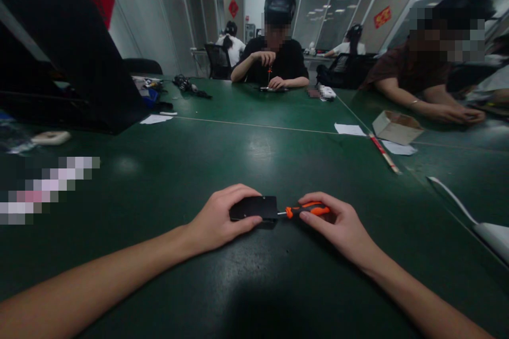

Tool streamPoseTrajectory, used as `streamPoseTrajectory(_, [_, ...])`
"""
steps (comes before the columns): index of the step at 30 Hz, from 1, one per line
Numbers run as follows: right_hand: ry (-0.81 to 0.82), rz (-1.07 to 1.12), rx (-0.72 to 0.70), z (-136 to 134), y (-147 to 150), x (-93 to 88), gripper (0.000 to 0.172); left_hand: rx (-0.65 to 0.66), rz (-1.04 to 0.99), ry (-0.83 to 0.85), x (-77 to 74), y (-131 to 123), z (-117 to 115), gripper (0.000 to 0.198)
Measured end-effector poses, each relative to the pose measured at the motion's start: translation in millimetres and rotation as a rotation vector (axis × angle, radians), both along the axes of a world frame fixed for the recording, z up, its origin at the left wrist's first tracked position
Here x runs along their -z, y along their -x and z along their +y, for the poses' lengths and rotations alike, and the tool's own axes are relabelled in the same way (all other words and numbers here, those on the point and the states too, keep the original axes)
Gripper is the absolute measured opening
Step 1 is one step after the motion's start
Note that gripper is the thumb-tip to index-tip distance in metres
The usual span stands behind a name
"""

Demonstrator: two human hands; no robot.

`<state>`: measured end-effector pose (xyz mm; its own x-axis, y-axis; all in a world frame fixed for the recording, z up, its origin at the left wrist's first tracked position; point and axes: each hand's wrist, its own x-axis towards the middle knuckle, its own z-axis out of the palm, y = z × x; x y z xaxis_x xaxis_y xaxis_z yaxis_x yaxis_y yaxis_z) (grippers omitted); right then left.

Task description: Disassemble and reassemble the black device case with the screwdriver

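Observation:
A small flat black box is gripped at its left end by my left hand, thumb along the near side and fingers over the far side. Small screw heads show on its top face. My right hand is closed around the orange and black handle of a screwdriver. The screwdriver lies nearly level, its thin metal shaft pointing left to the box's right end. Whether the tip sits in a screw there is too small to tell.
A large dark monitor-like panel stands at the left. Across the green table, a person holds another screwdriver. To the right are an open cardboard box, papers, a red-and-wood stick and a white cable.

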<state>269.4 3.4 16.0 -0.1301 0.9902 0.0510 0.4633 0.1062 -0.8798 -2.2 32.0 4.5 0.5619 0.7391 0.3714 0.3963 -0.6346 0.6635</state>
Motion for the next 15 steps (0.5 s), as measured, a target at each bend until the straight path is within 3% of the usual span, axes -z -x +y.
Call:
streamPoseTrajectory(6, [-0.022,0.065,0.071,2.1,-3.0,3.1,0.033,0.068,-0.004,-0.024,0.6,0.2,0.1,0.038])
streamPoseTrajectory(8, [-0.053,0.012,0.023,0.9,-1.8,2.5,0.029,0.086,0.005,-0.023,-0.1,-0.1,0.0,0.039])
streamPoseTrajectory(12, [-0.294,-0.186,-0.175,-3.5,2.3,2.4,0.016,0.114,0.020,-0.018,-1.2,0.4,-0.3,0.039])
streamPoseTrajectory(15, [-0.400,-0.239,-0.281,-6.0,3.6,3.4,0.017,0.116,0.014,-0.022,-1.2,1.0,-0.7,0.041])
